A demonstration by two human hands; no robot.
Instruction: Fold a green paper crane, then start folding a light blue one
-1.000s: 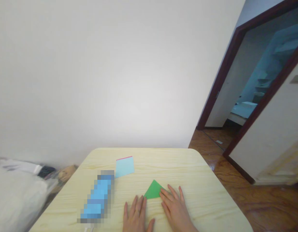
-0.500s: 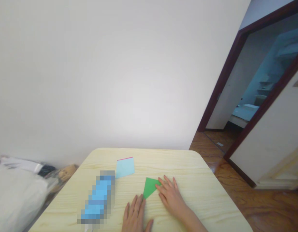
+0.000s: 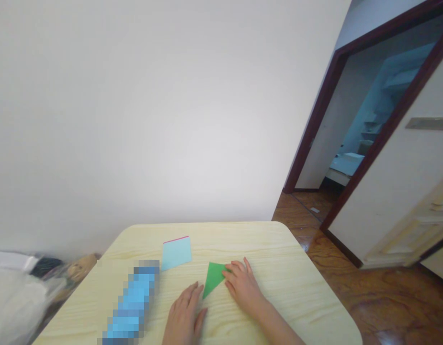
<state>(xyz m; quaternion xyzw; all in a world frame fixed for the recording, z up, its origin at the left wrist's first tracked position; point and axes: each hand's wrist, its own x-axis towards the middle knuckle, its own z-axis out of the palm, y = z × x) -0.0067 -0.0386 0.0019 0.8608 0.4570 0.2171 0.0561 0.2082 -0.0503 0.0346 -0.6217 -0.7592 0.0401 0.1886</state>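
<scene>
A folded triangle of green paper (image 3: 214,278) lies on the light wood-grain table (image 3: 264,244). My right hand (image 3: 242,285) rests over the triangle's right corner, fingers apart and slightly bent, covering that tip. At the triangle's lower corner is my left hand (image 3: 184,311), its fingers stretched forward and its thumb apart; nothing shows in it. Whether its fingertips touch the paper's edge I cannot tell. Farther back and to the left sits a stack of light-blue paper sheets (image 3: 177,254) with a pink line along its far edge.
A blurred-out blue object (image 3: 130,302) lies on the table's left side. The white wall (image 3: 192,120) stands behind the table. Pale cloth (image 3: 16,297) is heaped at the far left, and a doorway with a dark red frame (image 3: 314,120) opens on the right.
My left hand has drawn back a little from the green triangle's lower corner. My right hand's fingers have bent more over the right corner. The whole view has shifted slightly to the right.
</scene>
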